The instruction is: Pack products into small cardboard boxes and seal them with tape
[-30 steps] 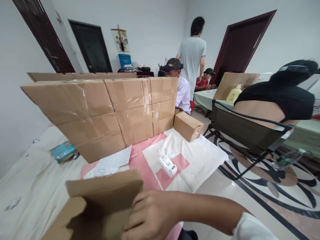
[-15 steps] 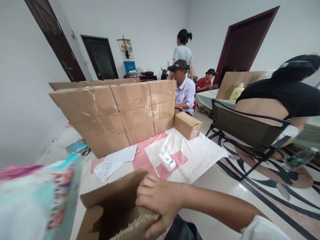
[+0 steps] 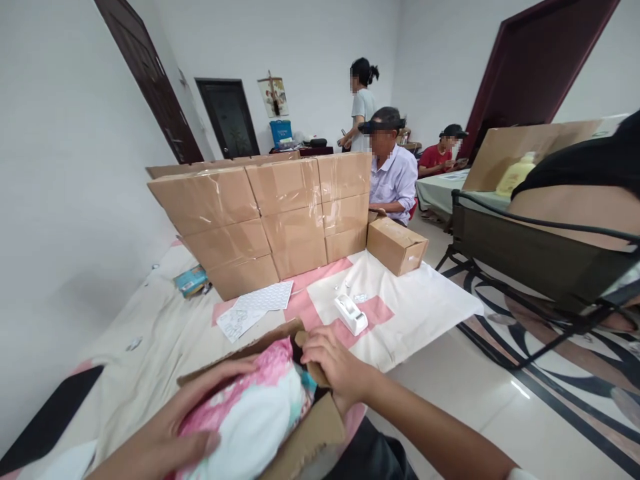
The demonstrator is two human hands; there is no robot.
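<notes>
Lower part of the package (image 3: 255, 420) hidden inside the open box (image 3: 315, 437), whose near end runs off the bottom edge. Left forearm (image 3: 127, 460) cut by that edge too. Seated co-worker's (image 3: 395, 180) hands hidden behind the carton wall (image 3: 293, 230). Marks on the paper sheet (image 3: 243, 321) too small to read. Black-shirted person (image 3: 593, 163) cropped at right, partly covering a blurred yellow bottle (image 3: 515, 173).

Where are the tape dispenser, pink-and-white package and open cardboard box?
Tape dispenser (image 3: 353, 320), head view: its white body.
Pink-and-white package (image 3: 257, 423), head view: its white part.
Open cardboard box (image 3: 313, 437), head view: its near flap.
</notes>
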